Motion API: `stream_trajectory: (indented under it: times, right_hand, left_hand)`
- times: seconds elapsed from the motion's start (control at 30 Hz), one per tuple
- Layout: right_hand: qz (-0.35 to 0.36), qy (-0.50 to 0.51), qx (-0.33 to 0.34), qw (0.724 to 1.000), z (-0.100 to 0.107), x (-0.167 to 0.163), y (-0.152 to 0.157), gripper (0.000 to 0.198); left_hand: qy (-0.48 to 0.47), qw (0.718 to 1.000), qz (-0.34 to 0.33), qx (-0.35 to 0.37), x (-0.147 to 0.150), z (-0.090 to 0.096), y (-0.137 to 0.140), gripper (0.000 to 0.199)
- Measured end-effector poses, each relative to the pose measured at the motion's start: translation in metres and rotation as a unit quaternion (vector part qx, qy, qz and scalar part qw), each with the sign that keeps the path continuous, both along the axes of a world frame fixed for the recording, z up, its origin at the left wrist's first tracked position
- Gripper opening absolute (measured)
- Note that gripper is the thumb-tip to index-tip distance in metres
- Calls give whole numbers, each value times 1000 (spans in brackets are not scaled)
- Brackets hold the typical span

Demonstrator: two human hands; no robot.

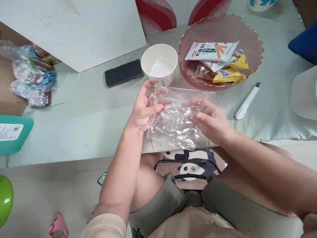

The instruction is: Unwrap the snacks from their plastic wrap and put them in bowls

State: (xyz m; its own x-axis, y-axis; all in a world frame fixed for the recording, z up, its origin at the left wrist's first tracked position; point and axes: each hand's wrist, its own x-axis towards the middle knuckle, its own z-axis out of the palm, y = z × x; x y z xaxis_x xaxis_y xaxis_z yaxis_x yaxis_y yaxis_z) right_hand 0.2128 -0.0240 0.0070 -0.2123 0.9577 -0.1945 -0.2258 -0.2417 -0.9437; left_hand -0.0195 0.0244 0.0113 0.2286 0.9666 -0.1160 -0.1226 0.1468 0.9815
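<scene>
A crumpled clear plastic bag (177, 124) stretches between my two hands, just above the table's front edge. My left hand (146, 107) grips its left side, with the thumb on the near face and the other fingers partly behind the film. At the right side, my right hand (210, 117) pinches the bag; its fingers show blurred through the plastic. Just beyond the bag stands a white paper bowl (159, 49) with some clear plastic inside.
A pink scalloped bowl (223, 26) holds several snack packets (213, 52). A white box cutter (247, 100) lies to the right. Left of the paper bowl lies a black phone (123, 72). Wrapped snacks (32, 76) sit in a cardboard box; a white board (81, 29) stands behind.
</scene>
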Motion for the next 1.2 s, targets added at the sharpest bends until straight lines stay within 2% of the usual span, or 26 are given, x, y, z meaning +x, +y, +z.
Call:
stream_trajectory:
  times: [0.07, 0.17, 0.23, 0.3, 0.4, 0.53, 0.7, 0.83, 0.97, 1.03, 1.1, 1.2]
  right_hand:
    - [16, -25, 12, 1000, -1, -4, -1, 36]
    - [-4, -42, 16, 999, 0, -5, 0, 29]
    - [-20, -38, 12, 999, 0, -5, 1, 29]
    - [-36, -47, 7, 998, 1, -5, 2, 30]
    - [-50, -90, -15, 995, 1, -3, 3, 29]
    - [-56, -132, 3, 990, 2, 1, 6, 26]
    - [-69, -111, 56, 990, 1, 5, 6, 19]
    - [-34, -99, 59, 993, 3, 11, 5, 9]
    - [24, -105, 117, 987, 2, 19, 8, 20]
    - [43, -126, 156, 979, 1, 22, 11, 27]
    - [28, -172, 170, 970, 0, 23, 13, 32]
    - [-17, -220, 156, 963, 2, 21, 15, 32]
  left_hand:
    - [-34, 999, -21, -19, 1, 3, 0, 67]
    - [-71, 989, -89, -99, 4, 7, -2, 58]
    - [-62, 980, -125, -143, 6, 7, -4, 52]
    - [-29, 978, -135, -157, 8, 6, -6, 40]
    - [21, 983, -112, -147, 10, 4, -5, 24]
    - [27, 986, -88, -140, 10, 3, -4, 21]
    - [-4, 988, -89, -122, 7, 6, -3, 18]
    - [-11, 993, -72, -96, 3, 6, 0, 10]
    - [-17, 992, -74, -104, -3, 6, 3, 27]
    - [5, 993, -79, -90, -5, 7, 2, 23]
    - [31, 992, -99, -74, -4, 7, -1, 27]
    - [67, 983, -160, -66, 0, 7, -4, 34]
